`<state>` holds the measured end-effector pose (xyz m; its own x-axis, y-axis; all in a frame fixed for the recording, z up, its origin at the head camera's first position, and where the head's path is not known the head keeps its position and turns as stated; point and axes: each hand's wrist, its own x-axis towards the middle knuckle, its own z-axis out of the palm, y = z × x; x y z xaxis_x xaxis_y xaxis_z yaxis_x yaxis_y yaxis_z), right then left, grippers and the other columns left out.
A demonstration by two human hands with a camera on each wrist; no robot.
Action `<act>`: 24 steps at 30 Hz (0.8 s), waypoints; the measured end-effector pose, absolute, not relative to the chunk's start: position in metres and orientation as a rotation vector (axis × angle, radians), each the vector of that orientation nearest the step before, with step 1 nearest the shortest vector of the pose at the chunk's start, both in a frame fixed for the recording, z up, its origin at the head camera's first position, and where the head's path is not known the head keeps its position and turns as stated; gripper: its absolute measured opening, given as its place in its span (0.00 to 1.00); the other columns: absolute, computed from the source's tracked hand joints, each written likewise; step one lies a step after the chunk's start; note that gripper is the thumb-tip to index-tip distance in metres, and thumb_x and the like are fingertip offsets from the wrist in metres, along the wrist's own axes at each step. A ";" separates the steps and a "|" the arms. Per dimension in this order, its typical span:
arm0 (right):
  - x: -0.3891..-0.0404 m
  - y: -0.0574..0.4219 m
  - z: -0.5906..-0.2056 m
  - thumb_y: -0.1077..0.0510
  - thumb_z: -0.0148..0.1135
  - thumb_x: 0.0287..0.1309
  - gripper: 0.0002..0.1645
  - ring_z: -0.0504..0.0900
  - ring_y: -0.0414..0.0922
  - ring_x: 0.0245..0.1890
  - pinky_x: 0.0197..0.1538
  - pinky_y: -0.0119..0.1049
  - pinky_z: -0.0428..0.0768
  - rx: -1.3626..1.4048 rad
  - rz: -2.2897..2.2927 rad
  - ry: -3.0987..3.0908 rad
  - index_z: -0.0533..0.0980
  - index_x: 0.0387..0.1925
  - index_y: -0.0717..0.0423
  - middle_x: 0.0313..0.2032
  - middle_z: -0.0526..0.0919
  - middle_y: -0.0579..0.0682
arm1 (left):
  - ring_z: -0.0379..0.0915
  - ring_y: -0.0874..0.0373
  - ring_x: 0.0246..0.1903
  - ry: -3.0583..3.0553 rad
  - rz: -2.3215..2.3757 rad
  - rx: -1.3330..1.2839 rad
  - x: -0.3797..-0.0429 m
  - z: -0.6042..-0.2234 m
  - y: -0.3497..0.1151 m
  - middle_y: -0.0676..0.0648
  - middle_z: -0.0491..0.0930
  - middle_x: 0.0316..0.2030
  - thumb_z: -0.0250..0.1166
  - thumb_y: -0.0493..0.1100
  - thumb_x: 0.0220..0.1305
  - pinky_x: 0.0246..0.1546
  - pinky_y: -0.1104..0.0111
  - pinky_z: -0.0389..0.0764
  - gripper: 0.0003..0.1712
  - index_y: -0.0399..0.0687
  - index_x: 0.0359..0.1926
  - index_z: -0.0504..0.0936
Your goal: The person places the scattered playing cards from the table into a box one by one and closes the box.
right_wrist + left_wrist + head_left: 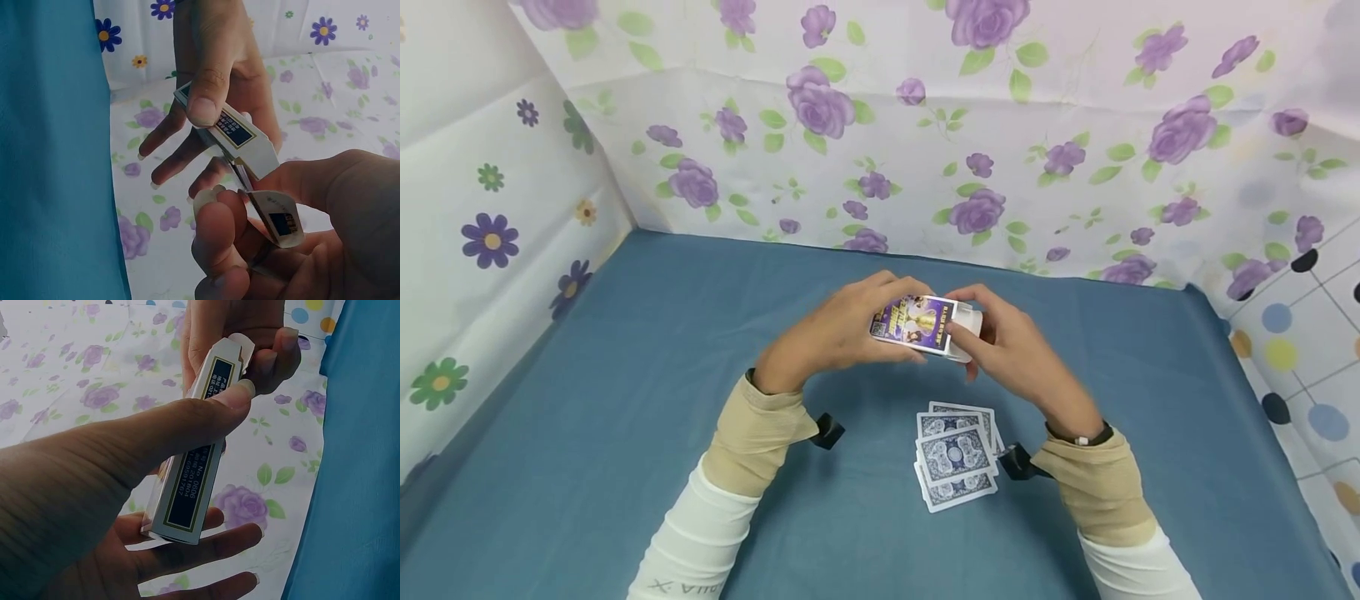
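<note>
In the head view, a card box (917, 323) is held up over the table, its purple printed face upward and its white flaps at the right end. My left hand (853, 323) grips the box by its long edges; in the left wrist view the thumb (234, 395) presses on the dark-labelled narrow side. My right hand (1011, 342) pinches the flap end, with its thumb on the face and its fingers curled beneath. In the right wrist view, an end flap (281, 219) stands folded out beside the right fingers. Thin edges show in the box's mouth.
Several playing cards (957, 457) lie overlapped, blue-patterned backs up, on the blue tablecloth (625, 392) below the hands. Flower-printed cloth (880, 133) walls the back and left. Black wrist-worn pieces stick out near both cuffs, close to the cards on the right.
</note>
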<state>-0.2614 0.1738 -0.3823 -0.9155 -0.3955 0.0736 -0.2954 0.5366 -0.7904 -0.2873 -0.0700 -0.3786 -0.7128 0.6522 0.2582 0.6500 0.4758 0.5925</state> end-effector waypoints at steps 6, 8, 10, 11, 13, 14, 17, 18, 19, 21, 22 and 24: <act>-0.264 0.173 -0.384 0.46 0.56 0.69 0.24 0.80 0.49 0.18 0.24 0.42 0.78 -0.570 -1.386 2.620 0.69 0.62 0.48 0.25 0.81 0.57 | 0.69 0.58 0.36 2.694 1.102 1.186 -0.290 -0.379 -0.072 0.50 0.72 0.44 0.74 0.57 0.53 0.34 0.66 0.75 0.38 0.57 0.64 0.74; -0.264 0.173 -0.384 0.44 0.56 0.68 0.25 0.80 0.49 0.18 0.25 0.43 0.78 -0.559 -1.386 2.615 0.69 0.62 0.46 0.25 0.81 0.56 | 0.69 0.58 0.36 2.695 1.101 1.178 -0.291 -0.379 -0.072 0.50 0.72 0.44 0.74 0.57 0.52 0.34 0.65 0.75 0.38 0.57 0.64 0.74; -0.264 0.174 -0.383 0.43 0.56 0.68 0.26 0.80 0.49 0.18 0.25 0.44 0.78 -0.554 -1.374 2.609 0.68 0.62 0.46 0.24 0.81 0.55 | 0.69 0.58 0.35 2.695 1.087 1.170 -0.291 -0.379 -0.072 0.50 0.72 0.43 0.74 0.57 0.53 0.34 0.66 0.75 0.37 0.57 0.64 0.74; -0.264 0.174 -0.383 0.42 0.55 0.68 0.26 0.80 0.49 0.19 0.25 0.44 0.77 -0.553 -1.372 2.606 0.68 0.63 0.45 0.24 0.81 0.54 | 0.69 0.58 0.35 2.690 1.084 1.170 -0.291 -0.379 -0.072 0.51 0.72 0.43 0.74 0.57 0.53 0.34 0.66 0.75 0.37 0.57 0.64 0.74; -0.264 0.176 -0.382 0.41 0.55 0.68 0.27 0.80 0.49 0.19 0.24 0.43 0.77 -0.558 -1.375 2.598 0.68 0.63 0.45 0.24 0.80 0.54 | 0.69 0.58 0.36 2.682 1.091 1.177 -0.291 -0.379 -0.072 0.51 0.72 0.43 0.74 0.58 0.53 0.34 0.66 0.75 0.38 0.57 0.64 0.74; -0.264 0.176 -0.382 0.41 0.55 0.68 0.27 0.80 0.49 0.19 0.24 0.43 0.76 -0.566 -1.380 2.592 0.68 0.63 0.44 0.24 0.80 0.54 | 0.69 0.59 0.35 2.680 1.098 1.180 -0.291 -0.378 -0.072 0.51 0.72 0.43 0.74 0.58 0.53 0.34 0.66 0.75 0.37 0.57 0.64 0.74; -0.264 0.179 -0.381 0.42 0.55 0.68 0.26 0.79 0.50 0.19 0.23 0.41 0.74 -0.606 -1.405 2.562 0.67 0.64 0.44 0.24 0.80 0.56 | 0.69 0.58 0.35 2.674 1.123 1.183 -0.291 -0.378 -0.073 0.51 0.72 0.43 0.74 0.57 0.53 0.34 0.66 0.75 0.37 0.57 0.63 0.74; -0.264 0.180 -0.381 0.43 0.54 0.69 0.26 0.78 0.50 0.19 0.23 0.40 0.74 -0.624 -1.412 2.553 0.66 0.64 0.45 0.24 0.79 0.56 | 0.69 0.58 0.35 2.678 1.125 1.179 -0.291 -0.378 -0.074 0.51 0.72 0.42 0.74 0.57 0.53 0.34 0.66 0.75 0.37 0.57 0.63 0.74; -0.265 0.181 -0.381 0.44 0.54 0.69 0.26 0.78 0.50 0.19 0.22 0.40 0.73 -0.641 -1.420 2.542 0.66 0.65 0.45 0.24 0.79 0.57 | 0.69 0.58 0.35 2.680 1.126 1.170 -0.291 -0.378 -0.075 0.51 0.72 0.42 0.74 0.58 0.53 0.34 0.65 0.75 0.37 0.58 0.63 0.74; -0.265 0.183 -0.379 0.46 0.53 0.70 0.25 0.77 0.50 0.19 0.22 0.39 0.73 -0.672 -1.439 2.522 0.65 0.65 0.46 0.25 0.79 0.58 | 0.69 0.59 0.35 2.683 1.125 1.152 -0.290 -0.378 -0.078 0.51 0.72 0.42 0.74 0.58 0.53 0.34 0.65 0.75 0.37 0.58 0.63 0.74; -0.265 0.184 -0.378 0.47 0.53 0.71 0.25 0.77 0.50 0.19 0.22 0.39 0.73 -0.686 -1.449 2.514 0.65 0.65 0.47 0.25 0.78 0.58 | 0.69 0.59 0.35 2.685 1.123 1.149 -0.290 -0.378 -0.078 0.51 0.72 0.42 0.74 0.58 0.52 0.34 0.65 0.75 0.38 0.58 0.64 0.73; -0.266 0.185 -0.375 0.48 0.52 0.72 0.25 0.78 0.50 0.19 0.22 0.39 0.73 -0.711 -1.459 2.512 0.64 0.66 0.47 0.25 0.78 0.58 | 0.69 0.59 0.35 2.690 1.122 1.143 -0.291 -0.377 -0.079 0.52 0.72 0.42 0.74 0.58 0.52 0.34 0.66 0.75 0.38 0.58 0.64 0.73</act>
